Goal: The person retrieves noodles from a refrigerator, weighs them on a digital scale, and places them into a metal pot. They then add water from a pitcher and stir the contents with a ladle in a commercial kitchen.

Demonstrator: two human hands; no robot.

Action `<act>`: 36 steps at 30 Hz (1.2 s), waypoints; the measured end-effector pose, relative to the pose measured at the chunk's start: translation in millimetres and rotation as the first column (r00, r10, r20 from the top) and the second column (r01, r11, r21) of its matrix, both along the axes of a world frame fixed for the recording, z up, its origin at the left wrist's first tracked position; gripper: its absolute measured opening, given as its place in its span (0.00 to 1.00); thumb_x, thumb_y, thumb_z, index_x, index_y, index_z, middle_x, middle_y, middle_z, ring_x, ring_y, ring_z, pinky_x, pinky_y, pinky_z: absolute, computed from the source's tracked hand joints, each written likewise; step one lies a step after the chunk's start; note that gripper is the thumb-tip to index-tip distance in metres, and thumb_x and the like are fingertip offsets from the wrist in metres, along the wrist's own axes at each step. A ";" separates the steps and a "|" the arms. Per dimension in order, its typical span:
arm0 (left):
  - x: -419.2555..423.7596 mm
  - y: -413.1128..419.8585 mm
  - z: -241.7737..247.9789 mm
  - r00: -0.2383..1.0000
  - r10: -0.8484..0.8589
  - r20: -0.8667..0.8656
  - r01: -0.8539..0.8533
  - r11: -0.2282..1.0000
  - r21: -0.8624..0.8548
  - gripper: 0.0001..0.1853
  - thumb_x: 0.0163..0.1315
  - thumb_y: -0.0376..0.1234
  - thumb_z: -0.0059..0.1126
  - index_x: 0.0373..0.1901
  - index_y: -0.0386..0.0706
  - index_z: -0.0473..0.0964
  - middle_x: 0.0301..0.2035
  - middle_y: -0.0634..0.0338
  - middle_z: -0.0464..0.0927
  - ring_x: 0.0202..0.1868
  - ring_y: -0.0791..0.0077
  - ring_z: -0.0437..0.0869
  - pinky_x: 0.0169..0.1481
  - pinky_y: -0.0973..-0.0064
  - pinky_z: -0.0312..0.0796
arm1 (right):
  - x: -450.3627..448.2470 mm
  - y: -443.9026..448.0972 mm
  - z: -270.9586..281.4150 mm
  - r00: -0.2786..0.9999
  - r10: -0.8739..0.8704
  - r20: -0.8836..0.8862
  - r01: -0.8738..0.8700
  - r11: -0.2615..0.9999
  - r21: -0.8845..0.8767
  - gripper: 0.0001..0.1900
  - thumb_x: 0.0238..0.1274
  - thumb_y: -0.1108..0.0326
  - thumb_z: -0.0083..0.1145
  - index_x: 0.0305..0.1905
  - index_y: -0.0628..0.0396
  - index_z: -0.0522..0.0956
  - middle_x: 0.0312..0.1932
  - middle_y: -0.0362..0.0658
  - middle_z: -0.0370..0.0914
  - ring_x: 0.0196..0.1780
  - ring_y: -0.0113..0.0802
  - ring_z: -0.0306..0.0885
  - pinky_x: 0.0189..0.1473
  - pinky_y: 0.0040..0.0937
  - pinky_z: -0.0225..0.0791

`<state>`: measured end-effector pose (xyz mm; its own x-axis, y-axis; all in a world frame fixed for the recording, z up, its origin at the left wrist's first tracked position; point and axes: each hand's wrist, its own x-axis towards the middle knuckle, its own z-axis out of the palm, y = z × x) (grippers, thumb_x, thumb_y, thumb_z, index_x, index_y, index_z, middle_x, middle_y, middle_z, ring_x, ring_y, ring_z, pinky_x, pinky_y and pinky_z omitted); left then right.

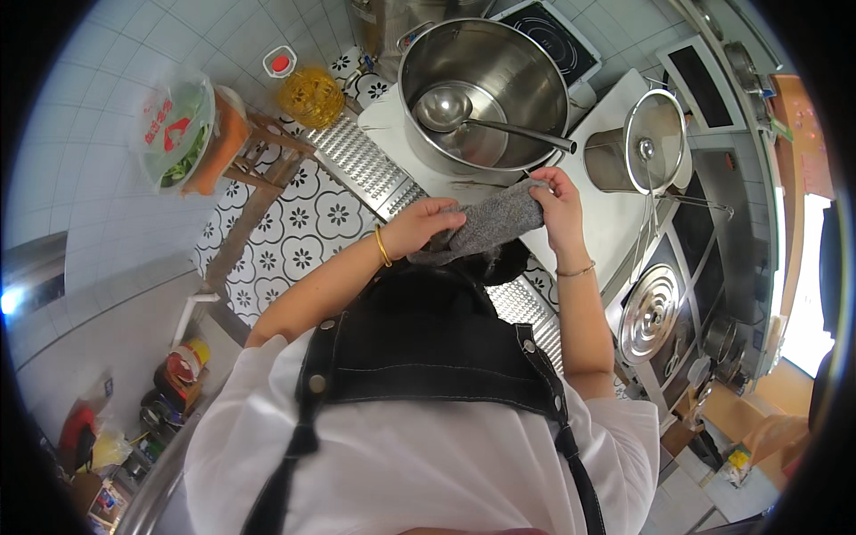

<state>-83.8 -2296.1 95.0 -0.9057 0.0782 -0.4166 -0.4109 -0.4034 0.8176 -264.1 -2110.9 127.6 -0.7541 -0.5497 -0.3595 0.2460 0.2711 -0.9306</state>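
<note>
A grey cloth [501, 217], folded over, is stretched between my two hands in front of the black apron [421, 334]. My left hand [428, 226] pinches its left end between thumb and fingers. My right hand [558, 204] grips its upper right corner. Just beyond the cloth stands a large stainless steel pot [428, 150], open at the top. A steel ladle [445, 110] lies inside, its handle resting over the pot's right rim. The cloth's lower edge hangs near the apron, and some of my fingers are hidden behind the cloth.
Right of the large pot are a smaller lidded pot [605, 160], a wire strainer handle and a round steel lid [649, 314]. An induction cooker [552, 40] sits behind. At left are an oil jug [311, 97] and a wooden stool [257, 150] below a bag of greens [180, 144].
</note>
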 end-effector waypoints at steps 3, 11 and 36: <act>-22.7 -13.4 21.8 0.978 0.177 0.112 -0.207 0.898 0.388 0.23 0.64 0.33 0.55 0.59 0.34 0.68 0.48 0.61 0.77 0.50 0.78 0.76 0.59 0.78 0.67 | -21.6 2.2 -17.9 0.969 0.247 -0.020 -0.234 0.939 0.252 0.11 0.56 0.81 0.50 0.44 0.58 0.75 0.35 0.34 0.74 0.38 0.20 0.70 0.42 0.18 0.64; -46.7 -60.3 150.4 0.955 0.140 -0.261 0.047 0.798 0.601 0.32 0.53 0.27 0.60 0.62 0.34 0.61 0.52 0.52 0.74 0.52 0.65 0.77 0.60 0.68 0.66 | -24.7 -15.9 127.2 0.976 0.169 -0.135 -0.213 0.862 -0.459 0.10 0.43 0.74 0.48 0.35 0.60 0.71 0.32 0.43 0.70 0.36 0.29 0.67 0.39 0.25 0.59; -179.8 -101.3 145.3 0.649 -0.692 -0.318 0.756 0.634 0.162 0.21 0.59 0.23 0.58 0.54 0.38 0.65 0.43 0.67 0.70 0.46 0.85 0.70 0.52 0.83 0.64 | 63.3 -19.7 181.8 0.517 -0.740 -0.430 0.595 0.673 -0.440 0.11 0.49 0.74 0.53 0.41 0.60 0.73 0.39 0.45 0.69 0.45 0.28 0.66 0.40 0.21 0.62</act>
